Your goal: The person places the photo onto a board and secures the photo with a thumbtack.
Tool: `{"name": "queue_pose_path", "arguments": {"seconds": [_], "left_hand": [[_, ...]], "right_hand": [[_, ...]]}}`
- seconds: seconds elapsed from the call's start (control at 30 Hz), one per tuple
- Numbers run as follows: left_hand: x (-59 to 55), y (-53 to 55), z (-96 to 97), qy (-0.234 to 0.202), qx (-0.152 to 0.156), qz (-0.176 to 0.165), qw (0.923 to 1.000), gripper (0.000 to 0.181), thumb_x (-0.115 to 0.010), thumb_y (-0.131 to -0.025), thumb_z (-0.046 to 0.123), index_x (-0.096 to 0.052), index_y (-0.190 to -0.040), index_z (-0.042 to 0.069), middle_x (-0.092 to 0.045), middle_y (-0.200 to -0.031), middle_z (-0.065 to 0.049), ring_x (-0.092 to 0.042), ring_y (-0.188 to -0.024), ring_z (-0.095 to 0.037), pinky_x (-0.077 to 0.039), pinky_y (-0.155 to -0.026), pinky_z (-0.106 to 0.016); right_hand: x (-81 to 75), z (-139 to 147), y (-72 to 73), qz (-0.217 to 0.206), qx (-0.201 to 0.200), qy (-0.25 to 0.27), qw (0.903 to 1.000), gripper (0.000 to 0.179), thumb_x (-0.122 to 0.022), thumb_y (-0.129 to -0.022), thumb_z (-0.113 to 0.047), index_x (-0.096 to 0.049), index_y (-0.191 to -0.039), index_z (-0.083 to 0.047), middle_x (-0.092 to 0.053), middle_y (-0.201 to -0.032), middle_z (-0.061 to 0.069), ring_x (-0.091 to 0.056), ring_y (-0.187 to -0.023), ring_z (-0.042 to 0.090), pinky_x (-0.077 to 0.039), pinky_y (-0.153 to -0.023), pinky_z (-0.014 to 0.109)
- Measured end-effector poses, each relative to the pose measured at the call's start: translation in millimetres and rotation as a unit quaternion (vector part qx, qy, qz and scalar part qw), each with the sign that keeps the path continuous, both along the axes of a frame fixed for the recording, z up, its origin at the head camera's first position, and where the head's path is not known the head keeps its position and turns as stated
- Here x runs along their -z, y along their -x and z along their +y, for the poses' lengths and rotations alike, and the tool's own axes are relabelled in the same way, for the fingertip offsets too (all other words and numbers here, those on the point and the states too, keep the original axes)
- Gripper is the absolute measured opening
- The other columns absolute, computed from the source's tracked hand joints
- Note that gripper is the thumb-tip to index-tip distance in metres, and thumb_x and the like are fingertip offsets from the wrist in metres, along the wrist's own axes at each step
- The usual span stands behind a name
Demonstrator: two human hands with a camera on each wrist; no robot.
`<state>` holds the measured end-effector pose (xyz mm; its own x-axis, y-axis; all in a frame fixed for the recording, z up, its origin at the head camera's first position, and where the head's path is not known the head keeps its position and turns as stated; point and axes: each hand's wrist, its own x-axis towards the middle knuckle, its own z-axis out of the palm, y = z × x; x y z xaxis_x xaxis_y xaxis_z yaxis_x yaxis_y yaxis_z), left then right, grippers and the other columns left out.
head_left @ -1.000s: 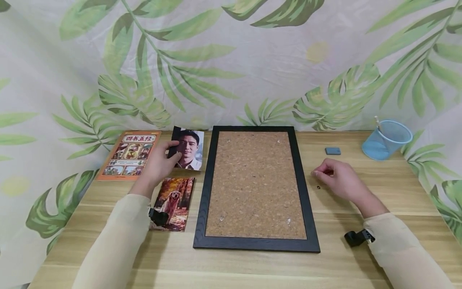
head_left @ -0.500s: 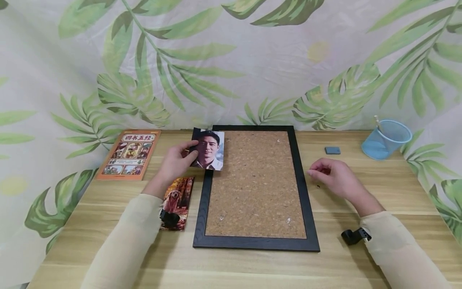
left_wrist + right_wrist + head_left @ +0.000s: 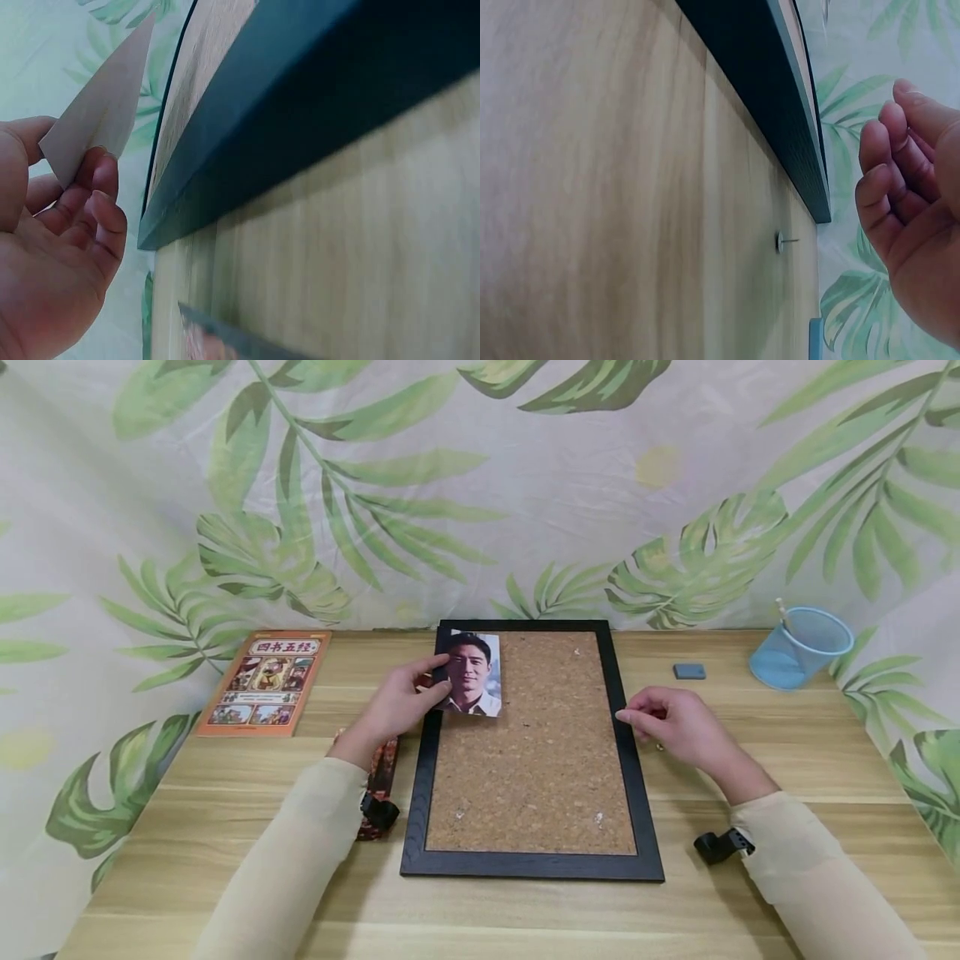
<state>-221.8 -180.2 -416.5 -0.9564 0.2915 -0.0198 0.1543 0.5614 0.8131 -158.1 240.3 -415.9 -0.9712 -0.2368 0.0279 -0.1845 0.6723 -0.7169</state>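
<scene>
My left hand pinches the left edge of a portrait photo, thumb in front and fingers behind. The photo overlaps the upper left of a black-framed cork board. In the left wrist view its pale back faces the camera, tilted. My right hand is at the board's right edge, fingers curled and the thumb tip close to the index finger; I cannot tell whether something small sits between them. A thumbtack lies point up on the table below that hand. A dog photo lies left of the board, partly hidden by my left arm.
An orange picture book lies at the back left. Right of the board are a small blue-grey block and a light blue mesh cup with a thin stick in it. A leaf-patterned cloth hangs behind the table.
My left hand has lifted the portrait photo from the table and carried it right, over the board's upper left. My right hand has moved left to the frame's edge.
</scene>
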Motion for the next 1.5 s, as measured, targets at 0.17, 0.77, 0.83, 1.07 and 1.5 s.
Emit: {"name": "queue_pose_path", "arguments": {"seconds": [0.17, 0.77, 0.83, 1.07, 1.5], "left_hand": [[-2.2, 4.1, 12.1, 0.017, 0.027, -0.008, 0.9995, 0.062, -0.065, -0.107, 0.024, -0.047, -0.164, 0.010, -0.052, -0.163, -0.021, -0.056, -0.139, -0.037, -0.050, -0.111, -0.052], [1.5, 17.7, 50.5, 0.062, 0.105, -0.039, 0.9917, 0.076, -0.068, -0.106, 0.023, -0.031, -0.169, 0.001, -0.048, -0.164, -0.025, -0.060, -0.130, -0.032, -0.051, -0.107, -0.046], [1.5, 18.6, 54.7, 0.071, 0.117, -0.041, 0.9897, 0.078, -0.068, -0.106, 0.023, -0.029, -0.169, 0.000, -0.047, -0.165, -0.026, -0.058, -0.131, -0.034, -0.050, -0.109, -0.047], [0.6, 25.5, 66.9, 0.134, 0.148, -0.043, 0.9789, 0.080, -0.067, -0.107, 0.026, -0.025, -0.171, 0.001, -0.040, -0.170, -0.025, -0.050, -0.145, -0.033, -0.039, -0.127, -0.049], [-0.6, 35.6, 77.3, 0.181, 0.162, -0.064, 0.9680, 0.082, -0.065, -0.107, 0.028, -0.021, -0.172, 0.004, -0.026, -0.177, -0.023, -0.026, -0.166, -0.037, -0.025, -0.135, -0.049]], "right_hand": [[-1.5, -3.5, 1.0, -0.005, -0.004, 0.009, 0.9999, 0.014, -0.072, -0.105, -0.015, -0.076, -0.103, -0.002, -0.076, -0.083, 0.006, -0.071, -0.077, 0.016, -0.057, -0.067, 0.024], [1.9, -14.0, 3.7, 0.001, -0.065, -0.001, 0.9979, 0.017, -0.061, -0.110, -0.007, -0.075, -0.116, 0.001, -0.076, -0.093, 0.007, -0.070, -0.085, 0.018, -0.057, -0.074, 0.026], [2.9, -15.3, 3.8, -0.004, -0.067, 0.001, 0.9977, 0.017, -0.061, -0.110, -0.007, -0.074, -0.117, 0.001, -0.076, -0.093, 0.007, -0.071, -0.086, 0.019, -0.058, -0.074, 0.026], [3.6, -20.1, 4.1, 0.000, -0.075, 0.001, 0.9972, 0.017, -0.060, -0.110, -0.006, -0.074, -0.116, 0.002, -0.076, -0.094, 0.009, -0.071, -0.086, 0.019, -0.057, -0.074, 0.027], [4.0, -27.8, 11.3, -0.008, -0.077, 0.010, 0.9969, 0.009, -0.064, -0.108, -0.007, -0.071, -0.112, -0.003, -0.076, -0.093, 0.006, -0.070, -0.083, 0.018, -0.057, -0.074, 0.027]]}}
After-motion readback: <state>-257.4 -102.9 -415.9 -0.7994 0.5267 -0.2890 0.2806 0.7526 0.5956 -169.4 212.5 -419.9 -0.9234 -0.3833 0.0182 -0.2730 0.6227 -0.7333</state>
